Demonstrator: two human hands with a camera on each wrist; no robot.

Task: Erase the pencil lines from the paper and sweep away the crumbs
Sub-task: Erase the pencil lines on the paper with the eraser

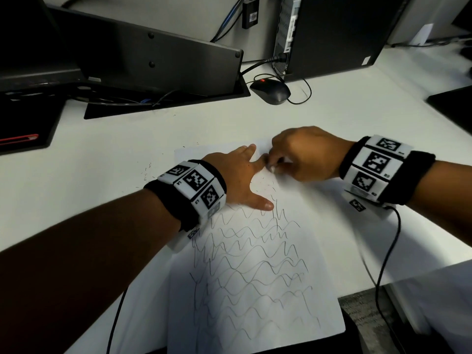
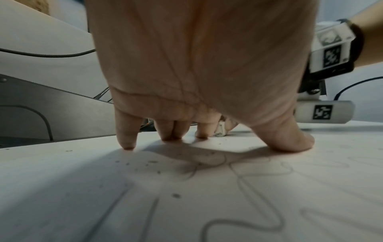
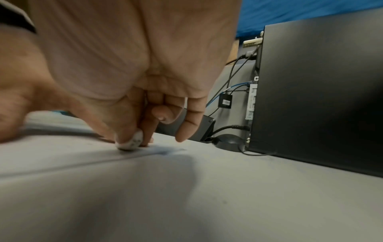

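Observation:
A white sheet of paper [image 1: 255, 315] lies on the white desk, covered with wavy pencil lines [image 1: 255, 272] over its lower part. My left hand [image 1: 237, 180] lies flat on the sheet's upper left, fingers spread and pressing down [image 2: 128, 131]. My right hand [image 1: 301, 154] pinches a small white eraser [image 3: 132, 142] between thumb and fingers, its tip on the paper near the top edge, right beside my left index finger. The eraser [image 2: 220, 130] shows behind my left fingers. Dark crumbs [image 1: 268, 185] lie between the hands, more crumbs [image 2: 149, 163] under my left palm.
A black mouse [image 1: 270, 92] with its cable sits behind the paper. A black computer tower [image 1: 337, 34] stands at the back right, a monitor base [image 1: 143, 65] at the back left. Stray crumbs [image 1: 146, 172] lie on the desk left of the sheet. The desk's front edge [image 1: 362, 290] runs at lower right.

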